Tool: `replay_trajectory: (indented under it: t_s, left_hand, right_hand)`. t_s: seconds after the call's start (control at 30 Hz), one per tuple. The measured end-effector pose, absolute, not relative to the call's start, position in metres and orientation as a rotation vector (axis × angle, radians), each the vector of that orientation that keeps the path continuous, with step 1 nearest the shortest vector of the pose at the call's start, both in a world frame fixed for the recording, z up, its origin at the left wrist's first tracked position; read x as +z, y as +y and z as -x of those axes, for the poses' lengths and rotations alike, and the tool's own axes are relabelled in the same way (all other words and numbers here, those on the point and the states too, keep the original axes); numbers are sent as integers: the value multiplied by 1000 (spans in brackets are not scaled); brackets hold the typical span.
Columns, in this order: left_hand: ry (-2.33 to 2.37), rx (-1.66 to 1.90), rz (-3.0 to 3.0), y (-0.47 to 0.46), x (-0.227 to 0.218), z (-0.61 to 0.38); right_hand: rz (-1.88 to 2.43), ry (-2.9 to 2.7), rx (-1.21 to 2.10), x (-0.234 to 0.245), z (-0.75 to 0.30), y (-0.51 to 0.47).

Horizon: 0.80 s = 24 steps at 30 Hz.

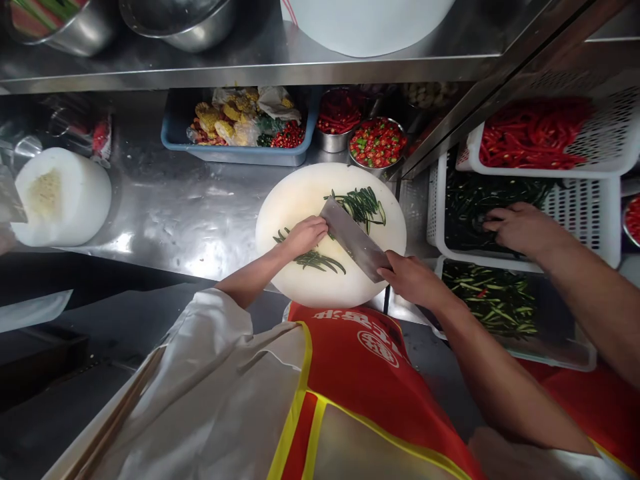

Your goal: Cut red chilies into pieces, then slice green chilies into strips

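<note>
My left hand [305, 235] is curled, pressing down a bunch of green chillies [315, 259] on the round white chopping board [300, 200]. My right hand [413, 277] grips the handle of a cleaver [354, 238], whose blade lies slanted across the board right beside my left fingers. A pile of cut green chilli strips [363, 203] lies on the far side of the blade.
A co-worker's hand [520, 228] reaches into a white basket of green chillies [590, 213] on the right. Above it is a basket of red chillies [533, 133]; below, a tray of green chillies [493, 300]. Bowls of chopped chilli [377, 141], a blue tray [240, 127] and a second white block [63, 197] stand on the steel counter.
</note>
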<state>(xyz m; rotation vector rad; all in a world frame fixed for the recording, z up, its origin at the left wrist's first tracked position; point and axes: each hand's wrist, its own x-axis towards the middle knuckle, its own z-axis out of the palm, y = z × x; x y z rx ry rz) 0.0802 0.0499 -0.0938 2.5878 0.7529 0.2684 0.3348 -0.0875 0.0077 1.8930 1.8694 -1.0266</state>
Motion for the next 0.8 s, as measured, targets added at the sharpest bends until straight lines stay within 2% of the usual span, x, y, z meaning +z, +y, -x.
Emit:
replay_trajectory:
  t_s: [0.23, 0.57, 0.7, 0.8]
  left_hand:
    - [793, 333, -2567, 47, -102, -83]
    - [739, 276, -2463, 56, -85, -73]
    - [774, 111, -2405, 62, -66, -57]
    - [667, -135, -2475, 60, -58, -53]
  right_hand:
    - [-1802, 1827, -1069, 11, -337, -74]
    - [-2070, 1886, -1118, -23, -303, -55]
    - [-2150, 1855, -1057, -15, -317, -70]
    - [-2037, 1899, -933, -12, -323, -86]
